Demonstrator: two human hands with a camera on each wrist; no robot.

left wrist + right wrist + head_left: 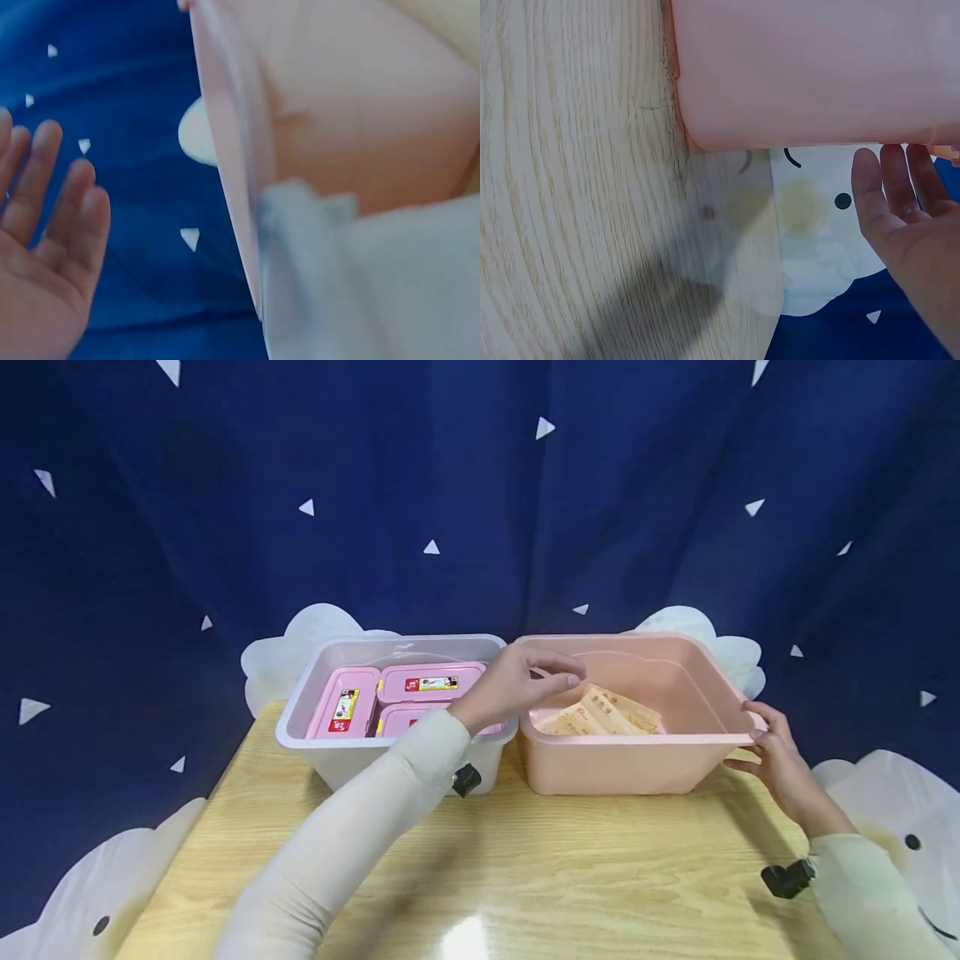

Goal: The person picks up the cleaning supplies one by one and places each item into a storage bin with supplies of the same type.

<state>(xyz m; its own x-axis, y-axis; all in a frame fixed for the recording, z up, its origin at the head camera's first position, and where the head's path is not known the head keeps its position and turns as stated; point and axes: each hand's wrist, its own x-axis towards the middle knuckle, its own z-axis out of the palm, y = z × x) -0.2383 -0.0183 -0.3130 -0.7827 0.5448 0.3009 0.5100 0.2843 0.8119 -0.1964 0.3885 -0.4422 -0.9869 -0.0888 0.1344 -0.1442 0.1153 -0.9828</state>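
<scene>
Reaching over the inner rim of the pink bin [600,768], my left hand [517,681] has its fingers loosely extended and holds nothing. Its spread fingers show in the left wrist view, apart from the bin wall. Inside the pink bin lie several flat, cream-coloured printed packets [600,712]. My right hand [776,760] grips the bin's right front corner, with part of the hand over the rim and fingers under it. In the right wrist view those fingers [870,187] reach up to the bin's outer wall.
A pale grey bin [300,739] stands left of the pink one, rims side by side. It holds pink lidded boxes [431,682] with printed labels, partly behind my left forearm. Both bins stand on a wooden table [570,868]. A dark blue curtain [465,485] hangs behind.
</scene>
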